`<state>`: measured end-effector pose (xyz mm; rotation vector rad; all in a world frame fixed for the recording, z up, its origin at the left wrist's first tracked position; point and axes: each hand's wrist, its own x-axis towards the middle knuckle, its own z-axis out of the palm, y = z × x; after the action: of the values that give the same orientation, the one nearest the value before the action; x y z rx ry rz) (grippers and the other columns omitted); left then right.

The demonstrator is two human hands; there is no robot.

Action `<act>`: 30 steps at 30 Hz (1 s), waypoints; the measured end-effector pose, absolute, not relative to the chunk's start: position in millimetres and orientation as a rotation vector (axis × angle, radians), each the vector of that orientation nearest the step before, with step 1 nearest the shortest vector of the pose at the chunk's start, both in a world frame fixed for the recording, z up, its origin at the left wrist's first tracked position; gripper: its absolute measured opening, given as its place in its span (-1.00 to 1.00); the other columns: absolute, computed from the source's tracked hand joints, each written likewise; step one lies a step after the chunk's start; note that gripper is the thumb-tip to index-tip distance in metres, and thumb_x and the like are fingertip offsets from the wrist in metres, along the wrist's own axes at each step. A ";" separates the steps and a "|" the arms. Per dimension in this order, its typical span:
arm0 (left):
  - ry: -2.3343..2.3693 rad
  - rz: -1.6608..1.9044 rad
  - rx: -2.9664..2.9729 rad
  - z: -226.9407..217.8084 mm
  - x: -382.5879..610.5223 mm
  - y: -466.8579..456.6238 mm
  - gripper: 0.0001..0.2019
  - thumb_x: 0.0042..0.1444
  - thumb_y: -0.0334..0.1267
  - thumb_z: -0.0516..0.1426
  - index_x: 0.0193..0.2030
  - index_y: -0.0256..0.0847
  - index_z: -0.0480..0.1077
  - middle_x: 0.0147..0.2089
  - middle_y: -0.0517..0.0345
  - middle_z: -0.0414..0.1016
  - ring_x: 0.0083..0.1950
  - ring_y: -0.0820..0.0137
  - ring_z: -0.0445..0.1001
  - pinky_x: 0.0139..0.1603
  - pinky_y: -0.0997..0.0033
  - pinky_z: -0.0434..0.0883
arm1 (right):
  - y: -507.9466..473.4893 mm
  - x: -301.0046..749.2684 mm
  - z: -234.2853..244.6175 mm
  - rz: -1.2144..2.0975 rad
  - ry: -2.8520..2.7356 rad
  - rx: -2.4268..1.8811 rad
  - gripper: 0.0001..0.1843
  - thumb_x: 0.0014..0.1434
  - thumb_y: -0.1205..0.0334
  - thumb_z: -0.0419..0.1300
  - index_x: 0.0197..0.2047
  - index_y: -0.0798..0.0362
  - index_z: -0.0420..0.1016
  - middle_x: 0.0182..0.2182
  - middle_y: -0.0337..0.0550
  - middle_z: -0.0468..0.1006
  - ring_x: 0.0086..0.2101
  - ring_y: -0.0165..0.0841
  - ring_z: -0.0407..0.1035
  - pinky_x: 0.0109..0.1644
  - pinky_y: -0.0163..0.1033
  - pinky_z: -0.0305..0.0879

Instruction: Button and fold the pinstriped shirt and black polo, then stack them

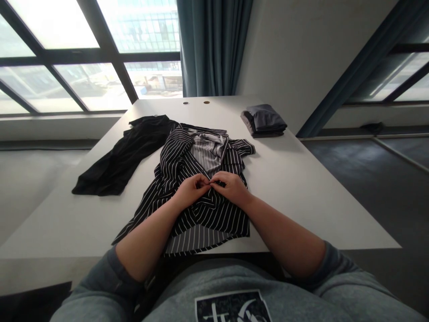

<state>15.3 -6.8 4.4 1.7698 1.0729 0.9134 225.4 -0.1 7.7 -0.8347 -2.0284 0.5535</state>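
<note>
The striped shirt [219, 217] lies spread on the white worktop [298, 192], directly under both hands. The left hand [190, 191] and right hand [233, 187] meet at its front, each grip pinching fabric between thumb and fingers, at the bottom of the open neckline. Collar and sleeves lie beyond the grip; the hem lies on the near side, between the forearms. Black cloth [125, 156] lies left of the shirt.

The shirt [217, 214] is creased cloth, the table [301, 205] smooth.
</note>
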 end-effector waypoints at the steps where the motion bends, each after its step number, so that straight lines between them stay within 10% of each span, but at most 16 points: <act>1: 1.088 0.902 1.770 3.7 15.0 -6.0 -0.87 0.15 -0.21 0.27 -0.22 -0.18 0.48 -0.29 0.19 0.55 -0.28 0.40 0.50 -0.19 0.37 0.43 | -0.1 225.2 7.9 0.568 -2.026 -0.844 -0.92 0.28 0.32 0.30 -0.22 0.00 0.64 -0.23 -0.13 0.66 -0.20 -0.28 0.57 0.00 -0.15 0.50; 30: 1.075 1.006 1.722 7.5 15.2 -7.9 -0.89 0.20 -0.20 0.22 -0.20 -0.17 0.45 -0.26 0.17 0.55 -0.22 0.37 0.51 -0.13 0.34 0.45 | 3.9 231.3 7.7 0.968 -1.878 -0.962 -0.84 0.24 0.19 0.31 -0.15 0.01 0.69 -0.22 -0.15 0.70 -0.19 -0.28 0.58 0.00 -0.16 0.48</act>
<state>15.2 -7.9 7.5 1.7219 1.0754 1.0057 231.3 3.9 7.7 -0.9621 -1.8784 0.9683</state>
